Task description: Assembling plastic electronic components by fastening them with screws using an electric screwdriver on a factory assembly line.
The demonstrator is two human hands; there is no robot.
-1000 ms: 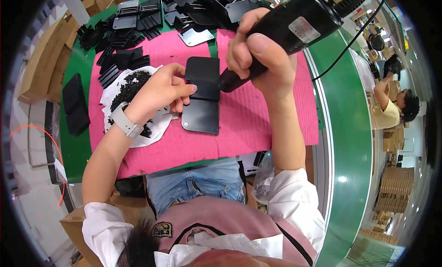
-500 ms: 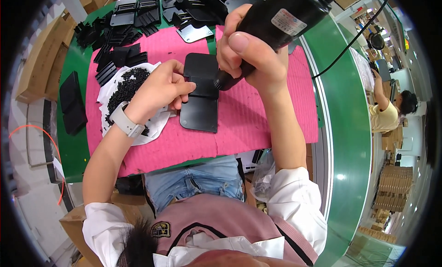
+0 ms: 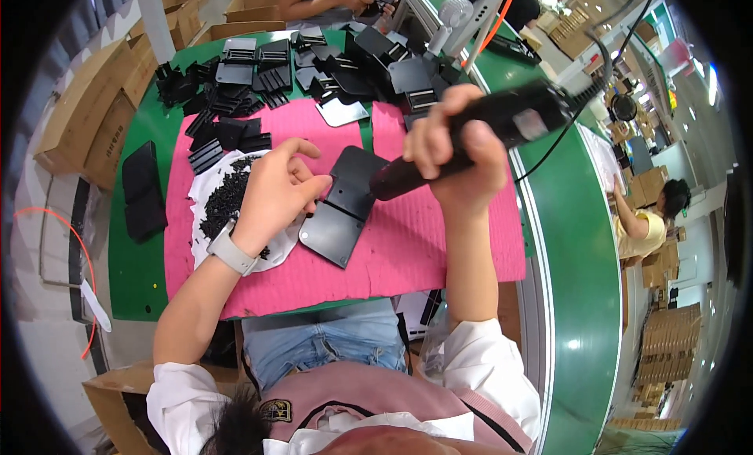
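Here at the near side of the green tabletop (image 3: 129, 278), the right hand (image 3: 463, 151) is wrapping its fingers firmly around a black power tool (image 3: 490, 129), and the tool is slanting down toward the left. Its tip is meeting the right edge of a black two-panel plate (image 3: 333, 234); whether it is touching or just hovering, I cannot tell. That plate is lying askew on a pink sheet (image 3: 423, 259), between the two hands, its far panel leaning off to the right of its near one.

Over on the left side, the left hand (image 3: 276, 190) is bringing thumb and forefinger close together at the plate's left edge; whether anything is sitting between them, I cannot tell. A pale watch (image 3: 231, 251) is circling that wrist. Right beneath, a pile of small black pieces (image 3: 222, 208) is resting on a white wrapper (image 3: 286, 243).

Farther left, a dark folded piece (image 3: 143, 192) is lying on bare green. Beyond the pile, black ribbed parts (image 3: 205, 155) are clustering, and at the far side more black plates (image 3: 412, 74) are heaping up. A small white fan (image 3: 455, 12) is standing behind them, and across the far edge a co-worker (image 3: 325, 4) is handling something dark.
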